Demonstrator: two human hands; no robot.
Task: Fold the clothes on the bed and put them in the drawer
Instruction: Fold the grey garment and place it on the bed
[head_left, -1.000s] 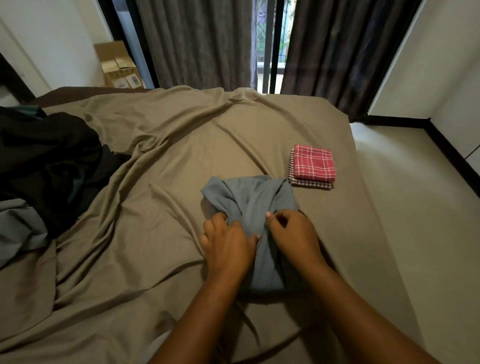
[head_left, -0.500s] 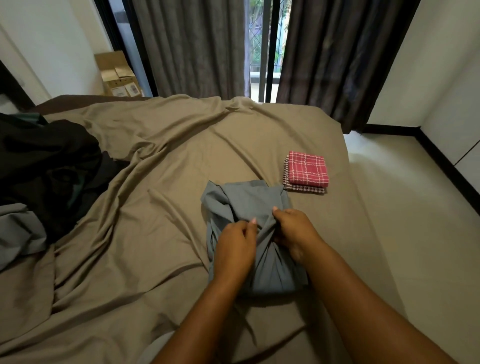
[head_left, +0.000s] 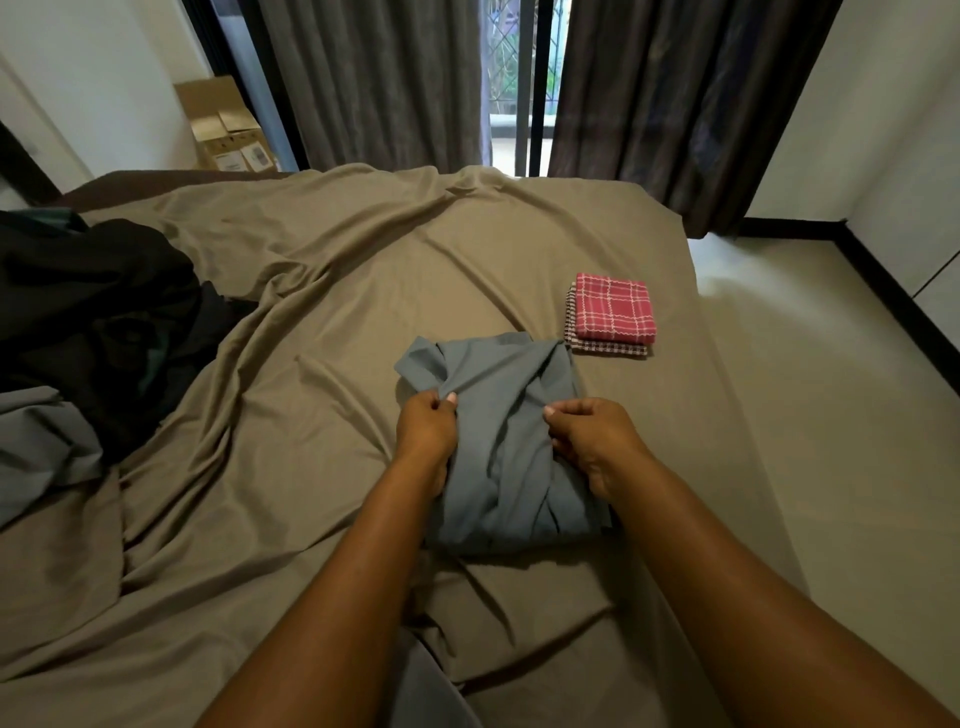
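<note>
The half-folded grey-blue cotton garment (head_left: 506, 447) lies on the wrinkled tan bed sheet (head_left: 311, 312), toward the bed's right side. Both hands are on it: the left hand (head_left: 426, 428) pinches a raised fold at its upper left w/ thumb & fingers, and the right hand (head_left: 589, 436) has its fingers curled and closed on the cloth at the right edge. Just beside its far right corner sits a small folded red checked cloth (head_left: 613, 309) on a brown checked one, and a loose pile of black clothes (head_left: 93, 317) lies well apart at the bed's left.

grey garment (head_left: 511, 415) partly folded, bunched, on bed (head_left: 322, 322); red checked cloths (head_left: 613, 312) beside.
</note>
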